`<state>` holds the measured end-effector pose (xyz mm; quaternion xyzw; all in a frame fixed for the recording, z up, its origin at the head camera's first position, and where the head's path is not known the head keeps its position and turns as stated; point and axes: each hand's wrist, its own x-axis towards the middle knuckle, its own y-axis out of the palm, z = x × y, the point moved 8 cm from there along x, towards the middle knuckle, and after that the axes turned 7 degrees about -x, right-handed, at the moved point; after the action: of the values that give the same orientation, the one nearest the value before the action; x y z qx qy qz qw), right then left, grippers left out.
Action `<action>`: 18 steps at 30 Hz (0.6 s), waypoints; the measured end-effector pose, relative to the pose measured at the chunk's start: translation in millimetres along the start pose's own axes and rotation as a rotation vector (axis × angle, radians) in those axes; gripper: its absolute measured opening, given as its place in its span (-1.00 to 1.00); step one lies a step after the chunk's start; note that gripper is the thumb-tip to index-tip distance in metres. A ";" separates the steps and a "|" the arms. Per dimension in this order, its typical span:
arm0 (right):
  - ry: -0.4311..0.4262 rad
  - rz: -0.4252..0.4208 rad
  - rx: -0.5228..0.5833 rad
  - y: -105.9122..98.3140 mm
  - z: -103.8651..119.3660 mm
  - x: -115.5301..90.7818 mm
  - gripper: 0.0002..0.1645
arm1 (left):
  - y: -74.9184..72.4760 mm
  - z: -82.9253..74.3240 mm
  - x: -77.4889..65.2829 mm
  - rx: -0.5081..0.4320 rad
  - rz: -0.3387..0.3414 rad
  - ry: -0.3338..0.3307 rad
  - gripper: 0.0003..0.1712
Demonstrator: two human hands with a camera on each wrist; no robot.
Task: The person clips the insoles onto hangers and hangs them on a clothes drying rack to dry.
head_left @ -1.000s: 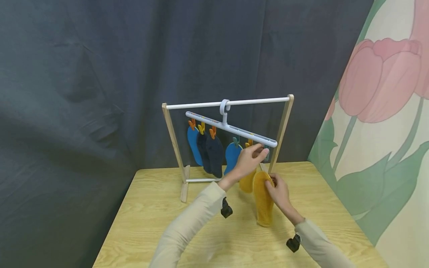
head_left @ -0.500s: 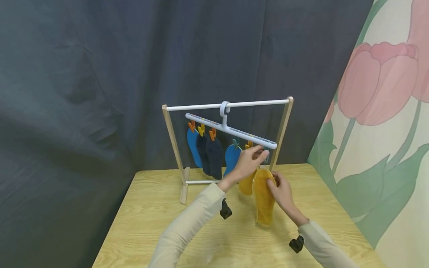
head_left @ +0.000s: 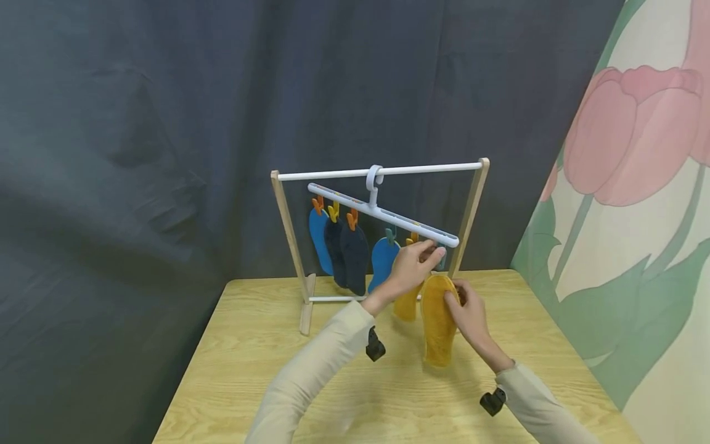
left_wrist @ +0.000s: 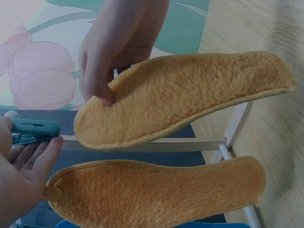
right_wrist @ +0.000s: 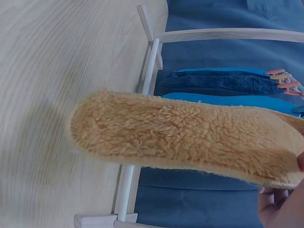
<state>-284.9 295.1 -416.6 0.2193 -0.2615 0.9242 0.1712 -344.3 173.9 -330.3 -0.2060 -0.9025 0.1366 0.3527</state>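
My right hand [head_left: 470, 314] pinches a fuzzy yellow insole [head_left: 438, 324] near its upper end, and the insole hangs down in front of the rack. My left hand [head_left: 413, 265] grips a teal clothespin [left_wrist: 35, 129] at the right end of the pale blue hanger [head_left: 344, 200]. In the left wrist view, the held insole's rounded end lies close to that clothespin's tip. A second yellow insole [left_wrist: 156, 194] hangs from a yellow clothespin [left_wrist: 53, 193] just beside my left hand. The right wrist view shows the held insole's fluffy face [right_wrist: 166, 133].
The hanger hooks over the white top rod [head_left: 432, 168] of a wooden-legged rack on the table [head_left: 249, 370]. Blue [head_left: 384, 262] and dark navy insoles [head_left: 355, 259] hang from other clothespins. A dark curtain [head_left: 166, 154] stands behind, with a tulip-painted wall [head_left: 627, 142] at right.
My right hand has lifted the yellow insole slightly, bringing its upper end closer to the teal clothespin. My left hand has stayed at the hanger's right end.
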 end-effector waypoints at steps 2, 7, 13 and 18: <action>-0.011 -0.006 0.017 -2.8 8.8 -0.6 -0.77 | 0.2 0.1 -0.5 0.011 0.001 -0.007 -0.68; -0.018 -0.029 0.008 -8.2 27.9 -2.3 -0.78 | 1.1 -0.2 -0.7 0.018 0.003 -0.029 -0.65; -0.010 -0.053 0.014 -11.2 33.7 -2.2 -0.79 | 3.8 1.0 1.3 0.014 0.008 -0.028 -0.65; -0.013 -0.044 0.049 -8.6 36.6 -2.7 -0.80 | 1.9 3.1 0.4 0.013 0.009 -0.044 -0.66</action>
<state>-267.4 281.0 -386.4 0.2351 -0.2351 0.9249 0.1844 -346.2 175.4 -333.0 -0.2046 -0.9083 0.1484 0.3335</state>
